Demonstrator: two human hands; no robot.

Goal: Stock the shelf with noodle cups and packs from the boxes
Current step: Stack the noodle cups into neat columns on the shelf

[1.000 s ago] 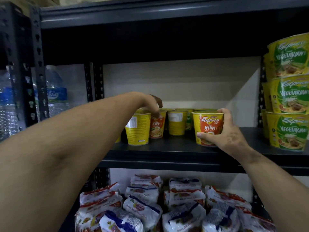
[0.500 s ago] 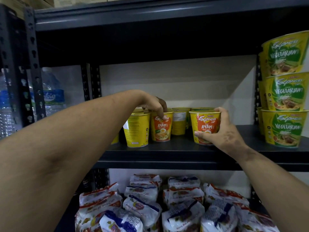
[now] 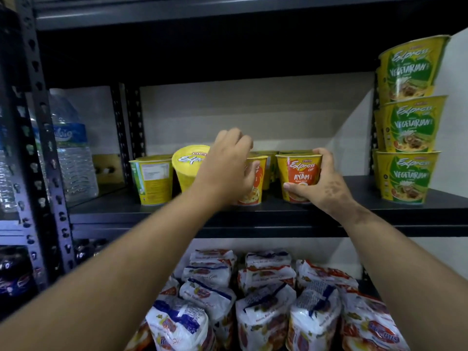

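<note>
A: Where were the cups?

B: On the middle shelf (image 3: 253,219), in a loose row near its front edge. The right hand (image 3: 321,184) was wrapped around the Ayam cup (image 3: 298,179), thumb across the label and fingers behind, with the cup standing on the board. The left hand (image 3: 228,171) was curled over a second red cup (image 3: 253,186); I couldn't tell whether it gripped it or only touched it.

A: What looked risky?

B: The tilted cup (image 3: 188,164) just left of that hand. It leaned with its lid toward the camera, touching or nearly touching the wrist. I judged that a sideways move of the arm could topple it, and it might roll off the front lip. The label-back cup (image 3: 154,181) beside it could be knocked too.

A: Any room to work?

B: Bare shelf lay between the Ayam cup and the stack (image 3: 407,122) of vegetarian bowls at the right, and behind the row toward the wall. Headroom was generous under the upper shelf (image 3: 228,16). The stack stood three high near the post, so a wide swing right could upset it.

A: And below?

B: Noodle packs (image 3: 266,300) were heaped on the lower shelf, so a dropped cup would land on them. Bottles (image 3: 68,143) sat in the left bay.
</note>
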